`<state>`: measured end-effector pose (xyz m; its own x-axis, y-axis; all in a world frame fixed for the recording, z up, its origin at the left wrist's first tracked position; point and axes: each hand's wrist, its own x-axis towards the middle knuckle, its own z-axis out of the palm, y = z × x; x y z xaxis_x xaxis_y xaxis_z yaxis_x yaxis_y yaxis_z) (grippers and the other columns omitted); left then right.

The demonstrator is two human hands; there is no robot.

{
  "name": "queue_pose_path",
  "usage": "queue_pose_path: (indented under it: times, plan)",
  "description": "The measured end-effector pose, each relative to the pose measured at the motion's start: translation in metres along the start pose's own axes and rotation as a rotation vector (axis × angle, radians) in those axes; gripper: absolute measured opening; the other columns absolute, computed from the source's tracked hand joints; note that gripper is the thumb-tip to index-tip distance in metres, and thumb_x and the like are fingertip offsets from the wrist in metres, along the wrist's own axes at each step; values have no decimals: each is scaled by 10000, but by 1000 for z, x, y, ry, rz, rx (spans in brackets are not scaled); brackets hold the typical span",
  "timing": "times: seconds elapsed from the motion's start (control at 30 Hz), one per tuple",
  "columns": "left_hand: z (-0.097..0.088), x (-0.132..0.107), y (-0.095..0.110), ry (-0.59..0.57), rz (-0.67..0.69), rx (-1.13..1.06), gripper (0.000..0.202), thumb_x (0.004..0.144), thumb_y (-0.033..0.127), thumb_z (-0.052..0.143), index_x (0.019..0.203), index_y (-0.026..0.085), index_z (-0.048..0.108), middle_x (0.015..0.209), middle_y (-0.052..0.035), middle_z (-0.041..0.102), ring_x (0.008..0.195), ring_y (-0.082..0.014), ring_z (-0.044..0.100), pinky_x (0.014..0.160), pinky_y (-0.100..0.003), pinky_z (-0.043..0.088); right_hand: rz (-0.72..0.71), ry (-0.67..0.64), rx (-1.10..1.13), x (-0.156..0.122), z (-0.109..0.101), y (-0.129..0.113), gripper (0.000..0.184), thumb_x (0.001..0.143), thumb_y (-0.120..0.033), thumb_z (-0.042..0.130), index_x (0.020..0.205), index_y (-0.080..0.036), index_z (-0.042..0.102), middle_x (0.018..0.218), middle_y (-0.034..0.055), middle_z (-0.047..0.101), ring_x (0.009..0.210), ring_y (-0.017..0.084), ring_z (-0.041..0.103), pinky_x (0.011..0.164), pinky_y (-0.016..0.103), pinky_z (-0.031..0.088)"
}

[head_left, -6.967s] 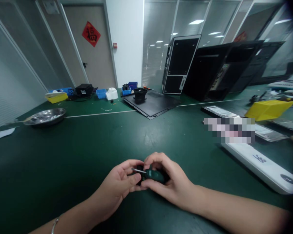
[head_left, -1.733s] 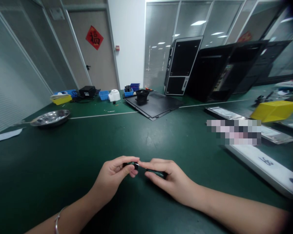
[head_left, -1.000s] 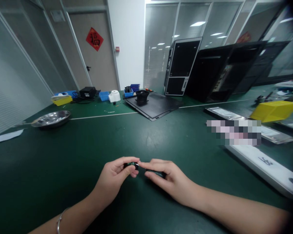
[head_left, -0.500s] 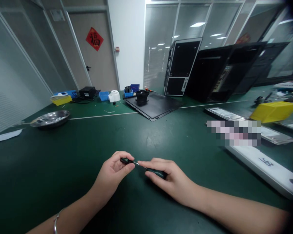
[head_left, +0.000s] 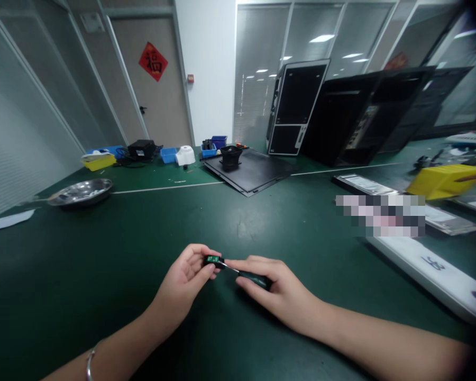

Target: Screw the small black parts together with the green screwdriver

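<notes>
As left hand [head_left: 181, 288] pinches a green part [head_left: 213, 260], right-hand screwdriver [head_left: 256, 280] apparently touches it.

Tiny green part [head_left: 212, 260], markings unreadable

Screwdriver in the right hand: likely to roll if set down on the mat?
Probably, yes: the screwdriver has a slim, rounded handle, and the green mat looks smooth. It should also feel light for its size, and the thin, straight metal shaft looks stiff.
</notes>
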<state>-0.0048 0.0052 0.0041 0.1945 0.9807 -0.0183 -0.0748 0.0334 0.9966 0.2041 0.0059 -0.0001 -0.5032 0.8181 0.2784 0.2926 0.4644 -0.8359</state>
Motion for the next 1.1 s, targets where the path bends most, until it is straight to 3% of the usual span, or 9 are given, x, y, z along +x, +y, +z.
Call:
queue_pose_path:
  times: [0.13, 0.33, 0.5, 0.73, 0.83, 1.0, 1.1]
  plan:
    - [-1, -1, 0, 40, -27, -47, 202, 803, 203, 738, 868, 198, 547, 960, -13, 691, 854, -153, 645, 794, -286, 506, -19, -22, 8, 0, 0, 1, 340, 934, -201, 565, 1260, -244, 654, 888, 43, 690, 758, 156, 606, 679, 279, 457]
    - [0, -3, 1, -14, -82, -204, 225, 857, 351, 698, 938, 155, 624, 1172, -114, 706, 885, -174, 656, 909, -353, 486, -18, -5, -15, -1, 0, 2, 356, 936, -192, 562, 1279, -250, 640, 863, 32, 672, 735, 145, 580, 676, 270, 455]
    - [-1, -1, 3, -27, -109, -236, 233, 792, 314, 780, 898, 178, 624, 1093, -77, 722, 907, -191, 673, 941, -373, 483, -24, -5, -16, -2, 1, 2, 352, 940, -194, 562, 1277, -257, 640, 854, 25, 661, 731, 139, 571, 667, 261, 445]
    - [-5, -1, -4, -104, -146, -175, 421, 811, 235, 760, 1200, 222, 602, 1068, -47, 694, 1006, -200, 666, 966, -342, 469, -35, 2, 2, -1, 1, 3, 329, 942, -190, 565, 1250, -261, 656, 865, 22, 670, 741, 134, 575, 670, 254, 440]
    - [-7, 1, -7, -116, -96, -127, 349, 805, 220, 764, 1122, 222, 617, 967, -31, 716, 975, -185, 662, 923, -320, 480, -36, 10, 5, -1, 0, 1, 336, 936, -191, 574, 1255, -251, 656, 859, 27, 672, 740, 137, 577, 669, 258, 442]
    - [-9, 3, -5, 26, 90, 57, 218, 711, 187, 816, 826, 201, 630, 781, 29, 627, 779, -145, 611, 744, -268, 489, -51, -24, 40, -3, -1, -2, 337, 937, -200, 567, 1260, -242, 655, 869, 37, 671, 755, 142, 595, 675, 264, 455]
    - [-10, 2, -3, 80, 138, 193, 185, 696, 214, 821, 784, 189, 659, 766, 10, 631, 766, -161, 590, 720, -282, 476, -84, -45, 55, -4, -1, -2, 344, 932, -184, 568, 1258, -243, 657, 892, 43, 678, 772, 141, 606, 693, 264, 468]
